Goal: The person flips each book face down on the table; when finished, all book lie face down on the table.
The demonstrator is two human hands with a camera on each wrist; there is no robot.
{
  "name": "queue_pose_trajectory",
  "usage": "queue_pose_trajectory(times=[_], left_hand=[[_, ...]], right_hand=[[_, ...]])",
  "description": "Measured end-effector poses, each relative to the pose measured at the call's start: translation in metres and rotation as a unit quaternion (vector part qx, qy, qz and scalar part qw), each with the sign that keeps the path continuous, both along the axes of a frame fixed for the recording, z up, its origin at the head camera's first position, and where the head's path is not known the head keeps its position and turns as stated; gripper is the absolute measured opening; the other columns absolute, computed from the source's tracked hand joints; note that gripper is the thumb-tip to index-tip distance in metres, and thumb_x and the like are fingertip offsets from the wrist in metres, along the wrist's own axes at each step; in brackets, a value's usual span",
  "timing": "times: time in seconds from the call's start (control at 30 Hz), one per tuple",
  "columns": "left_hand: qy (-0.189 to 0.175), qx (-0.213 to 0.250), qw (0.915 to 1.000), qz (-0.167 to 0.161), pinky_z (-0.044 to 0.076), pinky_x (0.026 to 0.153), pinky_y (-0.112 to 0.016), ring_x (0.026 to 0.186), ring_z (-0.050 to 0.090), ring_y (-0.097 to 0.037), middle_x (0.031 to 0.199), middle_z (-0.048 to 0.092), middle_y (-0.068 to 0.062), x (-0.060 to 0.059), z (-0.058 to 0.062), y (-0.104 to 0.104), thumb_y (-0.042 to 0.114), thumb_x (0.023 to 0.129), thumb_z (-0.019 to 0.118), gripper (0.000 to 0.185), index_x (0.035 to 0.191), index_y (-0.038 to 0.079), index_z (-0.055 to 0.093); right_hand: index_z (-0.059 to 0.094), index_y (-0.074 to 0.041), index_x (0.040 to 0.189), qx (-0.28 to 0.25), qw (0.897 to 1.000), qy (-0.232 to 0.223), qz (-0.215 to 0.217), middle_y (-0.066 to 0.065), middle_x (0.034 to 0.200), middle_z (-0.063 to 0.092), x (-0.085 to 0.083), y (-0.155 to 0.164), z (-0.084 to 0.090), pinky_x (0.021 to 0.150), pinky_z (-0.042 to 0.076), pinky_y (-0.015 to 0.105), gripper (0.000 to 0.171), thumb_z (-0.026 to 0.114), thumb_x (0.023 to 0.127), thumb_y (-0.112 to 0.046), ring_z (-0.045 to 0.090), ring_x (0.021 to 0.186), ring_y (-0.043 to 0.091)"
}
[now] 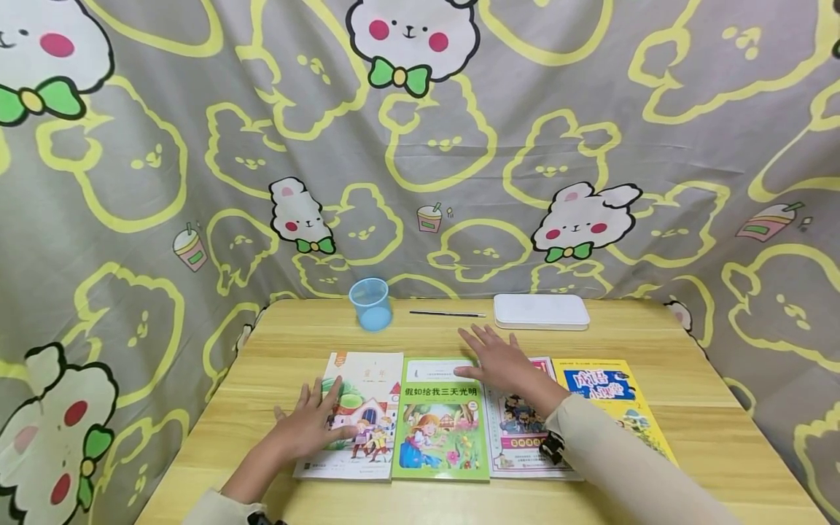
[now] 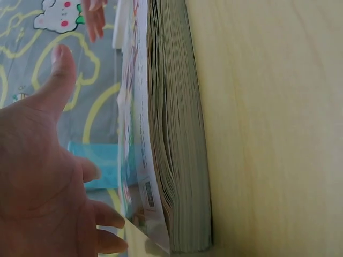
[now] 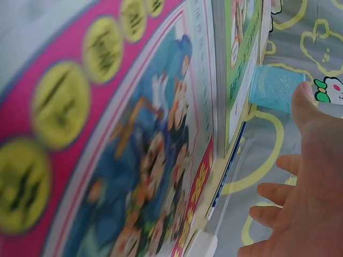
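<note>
from the head view i see four books lying side by side along the near part of the wooden table (image 1: pixel 695 430). my left hand (image 1: pixel 313 421) lies flat with fingers spread on the white house book (image 1: pixel 357 415), the leftmost of the row. my right hand (image 1: pixel 500 359) is also released, fingers straight, resting across the far edge of the green book (image 1: pixel 441 423) and the pink-bordered book (image 1: pixel 518 430) just right of it. the yellow book (image 1: pixel 617 397) lies at the right end, untouched. at the far side of the table stand a blue plastic cup (image 1: pixel 370 303), a thin pen (image 1: pixel 448 313) and a flat white box (image 1: pixel 541 311), well apart from the hands. a rabbit-print cloth (image 1: pixel 197 146) hangs behind and around the table.

in the left wrist view my left hand (image 2: pixel 48 182) shows an open palm with thumb stretched out, lying over the cover of the white house book (image 2: pixel 140 160); its page block sits on the table (image 2: pixel 273 128). the blue plastic cup (image 2: pixel 99 163) shows beyond the hand.

in the right wrist view my right hand (image 3: pixel 303 203) has relaxed, straight fingers, gripping nothing. the pink-bordered book (image 3: pixel 123 155) fills the frame, the green book (image 3: pixel 241 48) next to it, with the blue plastic cup (image 3: pixel 276 88) and the pen (image 3: pixel 228 168) beyond.
</note>
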State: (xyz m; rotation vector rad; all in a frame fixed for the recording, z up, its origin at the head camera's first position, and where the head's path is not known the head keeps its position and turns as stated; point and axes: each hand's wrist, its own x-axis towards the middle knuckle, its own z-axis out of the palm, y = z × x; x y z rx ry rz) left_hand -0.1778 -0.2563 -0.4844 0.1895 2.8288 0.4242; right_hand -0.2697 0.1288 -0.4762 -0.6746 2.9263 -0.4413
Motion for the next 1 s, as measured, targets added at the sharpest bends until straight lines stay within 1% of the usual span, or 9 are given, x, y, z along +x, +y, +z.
queue_pose_trajectory(times=[0.07,0.17,0.33,0.57,0.7,1.0], left_hand=[[-0.005,0.006,1.0,0.001,0.002,0.094,-0.096,0.15,0.006,-0.06,0.166,0.009,-0.035,0.003,0.0,-0.003,0.075,0.086,0.062,0.111,0.166,0.013,0.017],[-0.012,0.019,0.9997,0.001,0.0,0.092,-0.096,0.149,0.006,-0.062,0.165,0.01,-0.036,0.007,-0.002,-0.008,0.073,0.085,0.066,0.113,0.166,0.012,0.016],[-0.019,0.03,0.9994,-0.003,-0.001,0.089,-0.097,0.148,0.006,-0.063,0.165,0.01,-0.036,0.014,-0.006,-0.016,0.074,0.084,0.066,0.115,0.166,0.012,0.017],[-0.032,0.033,0.9989,0.006,0.001,0.091,-0.097,0.148,0.008,-0.063,0.166,0.011,-0.034,0.022,-0.007,-0.022,0.073,0.082,0.07,0.118,0.166,0.01,0.016],[-0.034,0.033,0.9989,0.007,0.002,0.092,-0.096,0.149,0.009,-0.061,0.166,0.013,-0.033,0.027,-0.007,-0.025,0.073,0.079,0.072,0.121,0.166,0.009,0.017],[-0.034,0.029,0.999,0.003,0.003,0.092,-0.097,0.15,0.009,-0.06,0.167,0.014,-0.031,0.036,-0.006,-0.028,0.072,0.073,0.078,0.13,0.164,0.002,0.017]], right_hand=[[0.025,-0.017,0.165,-0.008,1.0,-0.003,0.005,0.017,0.17,0.021,-0.002,-0.006,-0.001,0.119,0.011,0.075,0.087,0.058,0.098,-0.061,0.018,0.156,0.043],[0.024,-0.018,0.165,-0.011,1.0,-0.012,0.008,0.016,0.17,0.022,-0.006,-0.016,-0.006,0.12,0.01,0.074,0.088,0.058,0.097,-0.062,0.018,0.156,0.041],[0.025,-0.019,0.165,-0.014,0.999,-0.024,0.015,0.015,0.17,0.023,-0.01,-0.028,-0.013,0.122,0.011,0.071,0.089,0.057,0.096,-0.064,0.019,0.157,0.039],[0.025,-0.019,0.165,-0.021,0.999,-0.034,0.029,0.015,0.17,0.023,-0.013,-0.044,-0.018,0.122,0.013,0.069,0.088,0.057,0.097,-0.064,0.019,0.156,0.04],[0.025,-0.018,0.165,-0.025,0.998,-0.04,0.034,0.015,0.17,0.023,-0.014,-0.052,-0.02,0.123,0.014,0.068,0.087,0.056,0.097,-0.063,0.02,0.156,0.039],[0.023,-0.016,0.166,-0.029,0.997,-0.051,0.044,0.015,0.17,0.024,-0.017,-0.068,-0.02,0.124,0.015,0.066,0.09,0.055,0.097,-0.065,0.021,0.157,0.037]])
